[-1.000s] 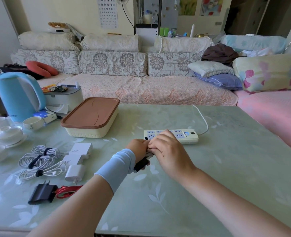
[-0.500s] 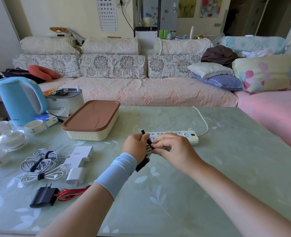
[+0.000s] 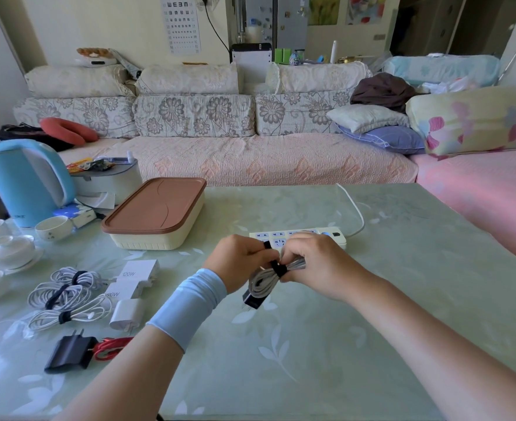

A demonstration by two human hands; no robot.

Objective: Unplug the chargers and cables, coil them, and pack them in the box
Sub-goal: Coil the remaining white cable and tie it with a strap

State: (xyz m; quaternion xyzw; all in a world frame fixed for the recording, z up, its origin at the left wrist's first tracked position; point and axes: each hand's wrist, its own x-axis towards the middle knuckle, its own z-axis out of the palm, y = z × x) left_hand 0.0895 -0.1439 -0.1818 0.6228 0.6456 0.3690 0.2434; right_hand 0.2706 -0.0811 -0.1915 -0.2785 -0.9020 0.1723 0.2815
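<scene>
While raised just above the tabletop (image 3: 326, 344), both hands meet near its middle, closed on one bundle. Left hand (image 3: 238, 265), with a pale blue sleeve (image 3: 187, 305) over the wrist, pinches the end of a black strap (image 3: 278, 267) between thumb and fingers. Right hand (image 3: 317, 265) curls over the far end of a coiled grey cable (image 3: 266, 281), fingertips pressed at the strap that wraps its middle. Hanging from the near end of the coil, a black charger (image 3: 252, 299), clear of the surface.

Just behind the hands, touching neither, a white power strip (image 3: 326, 235) with its cord running toward the far edge. To the left of that, a cream box (image 3: 147, 238) shut under a brown lid (image 3: 156, 205). Nearer the left edge, three coiled white cables (image 3: 65, 293), each strapped, beside three white chargers (image 3: 132, 287); below them a second black charger (image 3: 68, 354) with a red cable (image 3: 111, 347). Farther left, a blue kettle (image 3: 23, 180) and white cups (image 3: 53, 227).

Bare tabletop to the right of the hands and in front of them, out to the near and right edges.
</scene>
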